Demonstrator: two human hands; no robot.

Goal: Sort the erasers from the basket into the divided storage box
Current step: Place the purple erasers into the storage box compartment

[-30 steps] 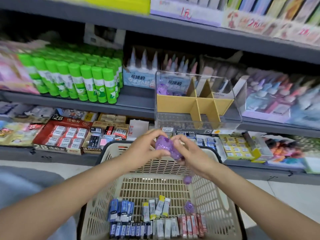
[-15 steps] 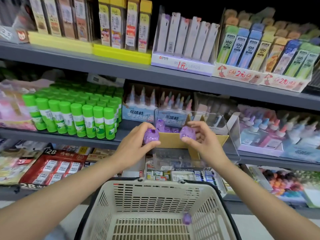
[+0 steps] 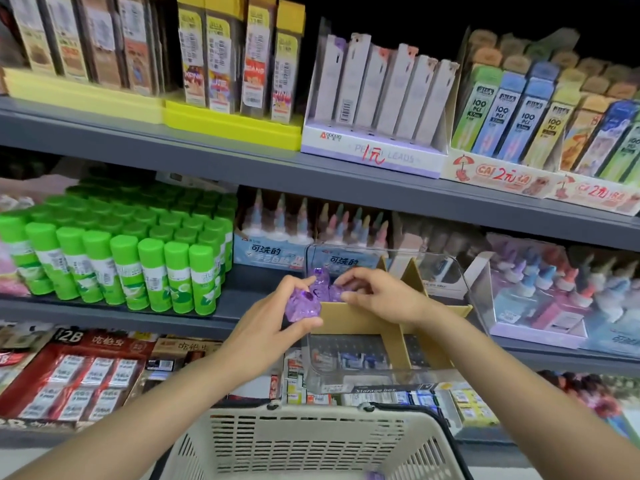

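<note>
A clear divided storage box [image 3: 446, 271] with tan cardboard dividers stands on the middle shelf. My left hand [image 3: 273, 317] grips a purple wrapped eraser [image 3: 302, 304] just outside the box's near left corner. My right hand [image 3: 381, 294] reaches over the front divider into the back left compartment, its fingers on another purple eraser [image 3: 335, 293]. More purple erasers [image 3: 320, 277] lie in that compartment. The cream basket [image 3: 311, 441] sits below, with one purple eraser [image 3: 375, 475] showing at the bottom edge.
Green glue sticks [image 3: 131, 258] crowd the shelf left of the box. Glue bottles [image 3: 554, 289] stand to its right and behind it. Packs of erasers [image 3: 79, 375] fill the lower shelf. Pencil lead boxes [image 3: 381, 98] line the upper shelf.
Both hands rose from above the basket to the box, each with a purple eraser. The right hand has now gone into the back left compartment; the view tilted upward.
</note>
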